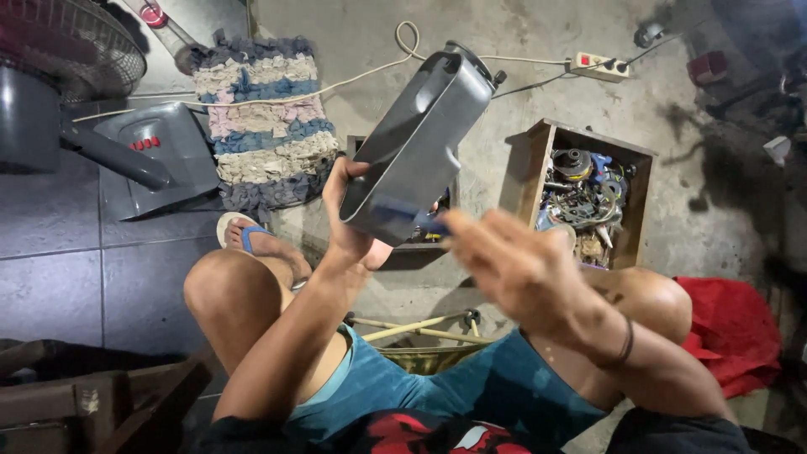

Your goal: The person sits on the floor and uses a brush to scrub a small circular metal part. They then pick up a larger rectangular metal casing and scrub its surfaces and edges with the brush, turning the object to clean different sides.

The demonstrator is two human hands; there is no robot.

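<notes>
Two hands on this one: left hand (351,220) grips the bottom edge of the grey plastic housing (418,145), held up above the knees. Right hand (513,262) is blurry, fingers curled round a blue-handled tool (430,224) poking at the housing's base. I'd brace the housing tighter, since the box of parts (586,192) sits right below.
</notes>
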